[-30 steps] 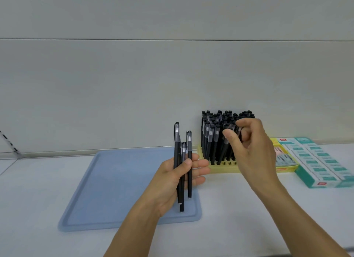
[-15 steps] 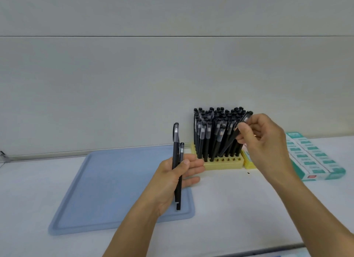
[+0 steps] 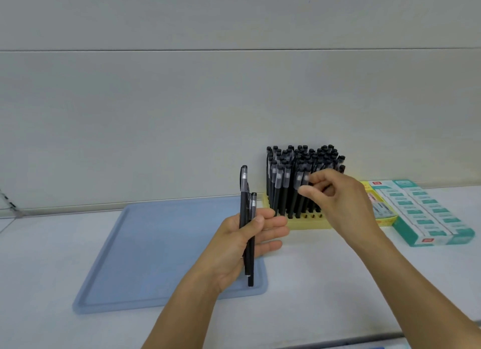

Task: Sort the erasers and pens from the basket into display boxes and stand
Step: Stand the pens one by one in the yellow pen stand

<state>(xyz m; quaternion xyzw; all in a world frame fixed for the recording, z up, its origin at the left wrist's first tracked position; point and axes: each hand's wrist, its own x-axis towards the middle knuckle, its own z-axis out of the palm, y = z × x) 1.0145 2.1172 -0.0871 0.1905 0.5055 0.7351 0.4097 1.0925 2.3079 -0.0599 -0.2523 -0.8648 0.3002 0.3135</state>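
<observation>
At the far left a blue tray (image 3: 145, 247) lies flat on the white counter (image 3: 325, 291), with nothing resting on the part that shows. Over its right edge the left hand (image 3: 242, 247) grips two black pens (image 3: 247, 218) upright, thumb across the barrels and fingers wrapped loosely behind; their capped ends stand above the hand and their lower ends hang below the palm.

Just to the right is the yellow stand (image 3: 307, 222), packed with upright black pens (image 3: 291, 176). A front row of holes is still open, so there is room for the ones in hand.

The right hand (image 3: 338, 200) is at the front right of that cluster, fingers curled and thumb out. It seems to pinch the cap end of a pen already seated, but motion blur makes that uncertain.

Further right, a yellow display box (image 3: 387, 219) and a teal display box (image 3: 416, 238) hold rows of wrapped erasers (image 3: 426, 208).

No basket is in view. Judging by this, the work is almost done: the erasers look sorted, and two pens remain to seat.
</observation>
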